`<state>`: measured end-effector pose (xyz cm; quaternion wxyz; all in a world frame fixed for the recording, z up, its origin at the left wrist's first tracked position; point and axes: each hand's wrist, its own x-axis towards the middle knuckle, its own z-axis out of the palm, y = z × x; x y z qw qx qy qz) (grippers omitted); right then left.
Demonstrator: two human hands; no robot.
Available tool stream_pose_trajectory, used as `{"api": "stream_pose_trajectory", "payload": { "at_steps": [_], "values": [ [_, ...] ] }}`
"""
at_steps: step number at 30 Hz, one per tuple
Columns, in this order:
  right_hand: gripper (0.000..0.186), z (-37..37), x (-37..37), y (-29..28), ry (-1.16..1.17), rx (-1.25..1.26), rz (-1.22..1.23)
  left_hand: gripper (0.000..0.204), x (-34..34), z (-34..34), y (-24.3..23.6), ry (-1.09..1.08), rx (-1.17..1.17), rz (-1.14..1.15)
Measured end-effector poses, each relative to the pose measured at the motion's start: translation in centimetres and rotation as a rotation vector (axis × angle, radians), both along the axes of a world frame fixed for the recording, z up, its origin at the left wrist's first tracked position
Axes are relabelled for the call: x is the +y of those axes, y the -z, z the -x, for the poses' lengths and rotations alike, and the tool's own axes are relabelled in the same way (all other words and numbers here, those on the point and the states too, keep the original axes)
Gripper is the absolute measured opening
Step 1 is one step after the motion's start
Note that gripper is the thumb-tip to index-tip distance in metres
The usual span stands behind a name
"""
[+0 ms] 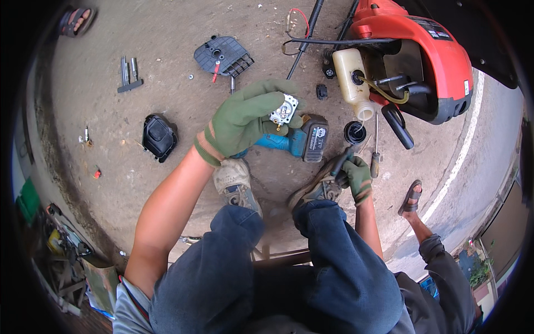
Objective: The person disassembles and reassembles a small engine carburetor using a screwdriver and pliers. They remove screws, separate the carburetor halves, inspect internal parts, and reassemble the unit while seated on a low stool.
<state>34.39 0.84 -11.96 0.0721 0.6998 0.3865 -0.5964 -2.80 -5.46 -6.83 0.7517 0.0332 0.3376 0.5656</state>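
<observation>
My left hand (239,119), in a green work glove, is raised at the middle with its fingers closed around a small silver carburetor (284,110). A brass fitting sticks out of its lower edge. Partly behind that hand, a teal cordless power tool (275,141) with a black battery lies on the ground. My right hand (357,177), gloved alike, is lower down beside my right shoe. Its fingers are wrapped round a dark-handled tool (340,161) that looks like pliers; its tip points toward a round black cap (355,132). A screwdriver (376,156) lies to its right.
A red machine housing (384,28) with a whitish fuel tank (350,69) and hoses stands at upper right. Black covers (159,136), a flat black plate (222,54) and a socket tool (130,83) lie left. Another person's sandaled foot (410,197) is at right.
</observation>
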Motion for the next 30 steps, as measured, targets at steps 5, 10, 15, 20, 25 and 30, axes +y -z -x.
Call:
{"api": "stream_pose_trajectory", "payload": {
  "at_steps": [5,10,15,20,25,30],
  "values": [
    [0.034,-5.0,-0.5,-2.6,0.418,0.371,-0.026,0.038,-0.2,0.1,0.9,-0.025,-0.024,-0.014],
    [0.042,-7.0,1.7,-2.5,0.351,0.481,-0.037,0.04,-0.1,-0.2,0.3,-0.013,0.014,-0.013],
    [0.05,-5.3,2.9,-2.4,0.373,0.8,0.124,0.042,0.2,0.1,0.1,-0.015,0.07,-0.017],
    [0.028,-2.8,6.0,-1.9,0.072,0.562,0.036,0.042,0.0,-0.1,0.3,-0.017,0.042,-0.018],
    [0.029,0.0,9.0,0.1,-0.818,-0.05,-0.612,0.042,0.3,-0.5,0.3,-0.033,0.004,-0.031],
    [0.037,3.5,10.1,1.6,-1.082,-0.199,-0.881,0.043,0.1,-0.5,0.5,-0.035,0.012,-0.043]
  ]
}}
